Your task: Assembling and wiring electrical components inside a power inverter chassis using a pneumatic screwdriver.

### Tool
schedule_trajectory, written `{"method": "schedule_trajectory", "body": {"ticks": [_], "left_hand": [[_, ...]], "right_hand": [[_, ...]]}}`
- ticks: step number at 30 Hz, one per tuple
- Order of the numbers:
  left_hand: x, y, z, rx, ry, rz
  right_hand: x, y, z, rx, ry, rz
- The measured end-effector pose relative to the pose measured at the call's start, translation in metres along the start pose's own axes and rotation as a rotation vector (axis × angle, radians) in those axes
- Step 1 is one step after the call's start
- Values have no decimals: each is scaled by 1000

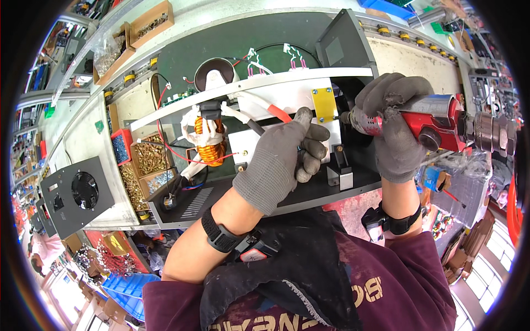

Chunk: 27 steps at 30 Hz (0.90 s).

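right hand [398, 129], grey glove, is wrapped tight round a red power screwdriver [436, 118] at 3 o'clock of the frame; its bit points toward 9 o'clock at the yellow plate [323, 104] on the white bracket [276, 99] of the open dark chassis [265, 193]. left hand [281, 160], also gloved, has fingers curled and pressed together just at 7 o'clock of the plate, seemingly pinching or steadying smth small by the bit — can't tell what, fingers hide it.

progress, as a judgement: most of the unit looks fitted already — copper coil [210, 140] at 9 o'clock of the left hand, round black part [216, 73] at 11 o'clock, red/black wires run in. yellow plate shows small screw heads at its corners. the fastening by the plate looks in hand, not finished. fan panel [77, 194] lies apart at 8 o'clock w/ screw bins [144, 165] beside it, so prob. left to mount.
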State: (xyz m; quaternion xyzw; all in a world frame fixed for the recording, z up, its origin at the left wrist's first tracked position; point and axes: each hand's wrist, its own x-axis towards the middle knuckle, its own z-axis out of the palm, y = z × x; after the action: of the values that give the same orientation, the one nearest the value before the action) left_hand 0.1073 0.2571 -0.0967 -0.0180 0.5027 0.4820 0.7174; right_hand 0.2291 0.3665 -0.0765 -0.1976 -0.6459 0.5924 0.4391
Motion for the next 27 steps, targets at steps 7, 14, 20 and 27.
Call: {"method": "schedule_trajectory", "body": {"ticks": [7, 14, 20, 27], "left_hand": [[2, -6, -3, -6, -28, 40], [2, -4, -5, 41, -19, -3], [2, -3, -4, 73, -37, 21], [3, -3, -5, 64, -32, 21]], "right_hand": [[-2, 1, -10, 43, -79, -30], [21, 1, -18, -11, 11, -182], [25, 16, -14, -23, 193, -126], [26, 20, -13, 6, 169, -102]]}}
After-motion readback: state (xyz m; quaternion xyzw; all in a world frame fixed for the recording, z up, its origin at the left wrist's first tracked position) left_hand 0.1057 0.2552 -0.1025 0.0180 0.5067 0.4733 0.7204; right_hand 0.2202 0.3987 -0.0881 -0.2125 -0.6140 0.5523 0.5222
